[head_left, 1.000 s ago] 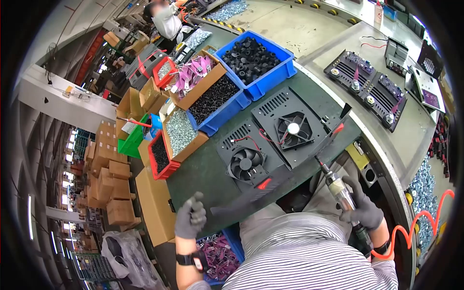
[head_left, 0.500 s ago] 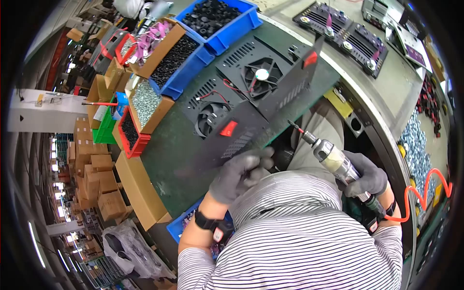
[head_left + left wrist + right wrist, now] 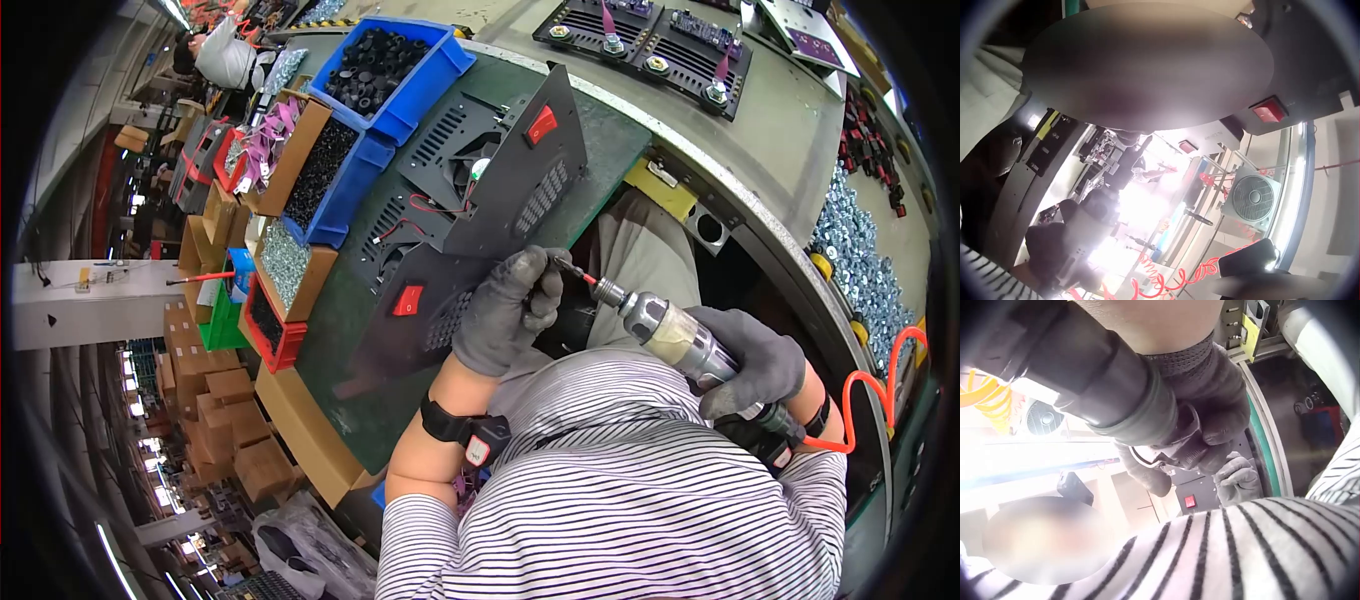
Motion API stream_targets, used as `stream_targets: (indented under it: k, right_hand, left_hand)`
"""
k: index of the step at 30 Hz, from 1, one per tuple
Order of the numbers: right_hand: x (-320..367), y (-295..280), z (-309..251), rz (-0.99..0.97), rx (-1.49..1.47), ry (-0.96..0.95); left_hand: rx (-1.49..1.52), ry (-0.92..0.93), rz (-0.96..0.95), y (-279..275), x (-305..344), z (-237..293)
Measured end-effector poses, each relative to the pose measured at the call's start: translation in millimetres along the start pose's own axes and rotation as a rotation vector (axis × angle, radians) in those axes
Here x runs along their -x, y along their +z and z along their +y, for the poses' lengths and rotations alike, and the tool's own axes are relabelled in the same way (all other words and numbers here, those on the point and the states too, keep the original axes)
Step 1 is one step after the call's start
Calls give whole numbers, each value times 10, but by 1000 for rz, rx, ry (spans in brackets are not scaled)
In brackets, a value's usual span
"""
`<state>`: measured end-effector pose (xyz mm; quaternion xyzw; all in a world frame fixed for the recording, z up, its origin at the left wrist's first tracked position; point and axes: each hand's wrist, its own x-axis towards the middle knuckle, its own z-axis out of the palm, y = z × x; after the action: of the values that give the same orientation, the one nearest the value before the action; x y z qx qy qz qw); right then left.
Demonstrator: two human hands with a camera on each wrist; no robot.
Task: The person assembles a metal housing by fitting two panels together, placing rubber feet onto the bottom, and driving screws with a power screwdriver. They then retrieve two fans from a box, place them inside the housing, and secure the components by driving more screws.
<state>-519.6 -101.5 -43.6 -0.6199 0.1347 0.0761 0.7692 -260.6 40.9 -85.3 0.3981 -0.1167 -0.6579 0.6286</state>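
In the head view two black panels (image 3: pixel 425 310) (image 3: pixel 560 135) with red rocker switches stand raised at the bench's front edge. Behind the right one a fan (image 3: pixel 465 165) is partly hidden. My gloved left hand (image 3: pixel 505 310) has its fingers curled, thumb and fingertips pinching at the bit tip (image 3: pixel 566 264); whether a screw is there cannot be told. My right hand (image 3: pixel 755 362) grips the air screwdriver (image 3: pixel 672 330), bit pointing left. The right wrist view shows the right hand (image 3: pixel 1210 406) round the screwdriver (image 3: pixel 1116 390), the left hand (image 3: pixel 1238 481) beyond. A red-switched panel (image 3: pixel 1297 75) shows in the left wrist view.
Blue bins (image 3: pixel 430 92) of black parts, cardboard boxes (image 3: pixel 315 278) of small hardware and a red bin (image 3: pixel 290 345) line the bench's far left. Black plates (image 3: pixel 575 52) with boards lie on the grey table behind. A coiled red hose (image 3: pixel 852 412) runs from the screwdriver.
My left hand has come from the bench's lower left to the bit tip. The screwdriver has tilted further left. The two switch panels look more upright, and the head view has shifted.
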Motion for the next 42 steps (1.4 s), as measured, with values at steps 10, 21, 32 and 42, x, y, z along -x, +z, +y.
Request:
stream_targets:
  k: [10,21,32,42]
  right_hand:
    - [-80,-2,-19,-19,50,15]
    - [-53,-18,-20,-41,136,13]
    - [-28,-209,-175,217,93,17]
    - [-255,-358,-350,285,196,24]
  left_hand:
    - [-242,96,172,197,14,13]
    - [-577,162,324,296,51,36]
    - [-1376,622,-12,-309,560,19]
    - [-624,-617,485,-805,1677,430]
